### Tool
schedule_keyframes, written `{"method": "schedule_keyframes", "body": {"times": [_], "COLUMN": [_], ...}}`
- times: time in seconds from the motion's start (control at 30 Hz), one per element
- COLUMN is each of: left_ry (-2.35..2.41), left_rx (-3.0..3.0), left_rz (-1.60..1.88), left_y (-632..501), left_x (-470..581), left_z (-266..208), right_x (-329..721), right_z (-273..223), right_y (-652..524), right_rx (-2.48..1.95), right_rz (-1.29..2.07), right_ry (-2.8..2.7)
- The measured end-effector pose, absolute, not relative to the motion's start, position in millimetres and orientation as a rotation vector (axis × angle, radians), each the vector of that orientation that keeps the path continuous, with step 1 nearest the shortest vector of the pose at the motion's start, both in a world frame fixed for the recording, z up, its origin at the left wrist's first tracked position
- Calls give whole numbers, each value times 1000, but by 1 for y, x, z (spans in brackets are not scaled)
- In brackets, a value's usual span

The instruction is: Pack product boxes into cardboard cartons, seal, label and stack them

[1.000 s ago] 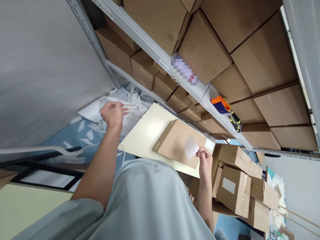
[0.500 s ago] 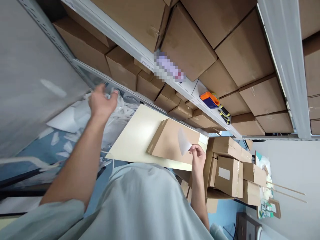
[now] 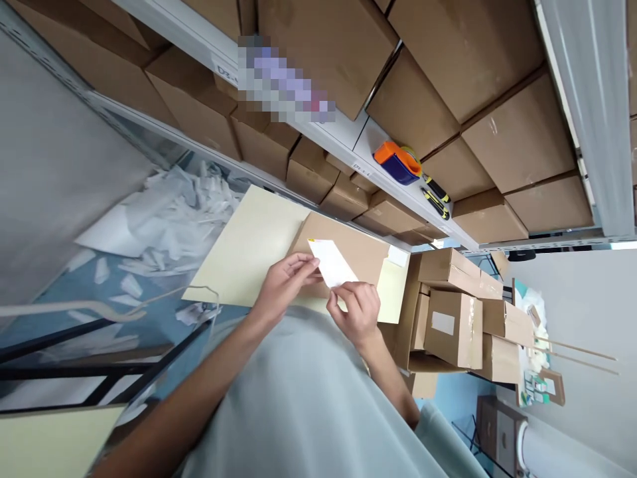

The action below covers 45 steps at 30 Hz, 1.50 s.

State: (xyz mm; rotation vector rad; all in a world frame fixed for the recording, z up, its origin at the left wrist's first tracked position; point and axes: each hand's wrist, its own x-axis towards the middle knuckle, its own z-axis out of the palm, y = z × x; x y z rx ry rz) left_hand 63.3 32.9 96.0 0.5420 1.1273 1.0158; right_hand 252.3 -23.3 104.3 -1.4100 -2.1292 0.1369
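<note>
Both my hands are at a white label (image 3: 329, 264) with a yellow mark at one corner. Its left edge is pinched between the thumb and fingers of my left hand (image 3: 283, 287). My right hand (image 3: 357, 309) grips its lower corner, fingers curled. Under the label lies a flat brown cardboard box (image 3: 365, 251), partly hidden by the label and my hands. The box rests on a pale yellow board (image 3: 233, 242). A small white piece of paper (image 3: 398, 257) lies at the box's right end.
Crumpled white paper (image 3: 194, 212) is heaped on the floor at left. Shelves of brown boxes (image 3: 421, 99) run along the far side, with an orange-and-blue tape dispenser (image 3: 398, 162) and a yellow-and-black cutter (image 3: 435, 202) on the ledge. Stacked cartons (image 3: 452, 328) stand at right.
My left hand has come back from above the paper heap, where it was spread, and now holds the label's left side. My right hand has shifted left with the label. The view has moved too.
</note>
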Motion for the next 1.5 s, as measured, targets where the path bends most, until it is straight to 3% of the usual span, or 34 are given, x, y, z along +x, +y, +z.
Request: {"method": "schedule_keyframes", "body": {"times": [0.33,0.6,0.9,1.03,1.27,1.5], "left_ry": [1311,1299,1241,1284,1405,1346], "left_rx": [622,866,1000,1032,952,889], "left_rz": [1100,988,879,803,816,907], "left_y": [24,15,8,13,16,16], "left_x": [82,86,94,90,79,99], "left_z": [92,90,92,79,55,53], "right_x": [276,310,324,327,338,311], "right_z": [92,120,101,97,104,107], "right_y": [-38,-5,8,5,13,-3], "right_rx": [-1310,-1539,-1577,-1604,-1651,-1372], "right_rz": [422,792,1127,1041,540,324], "right_ry": [-2293,-1510,-1288,-1287,-1389,-1941]}}
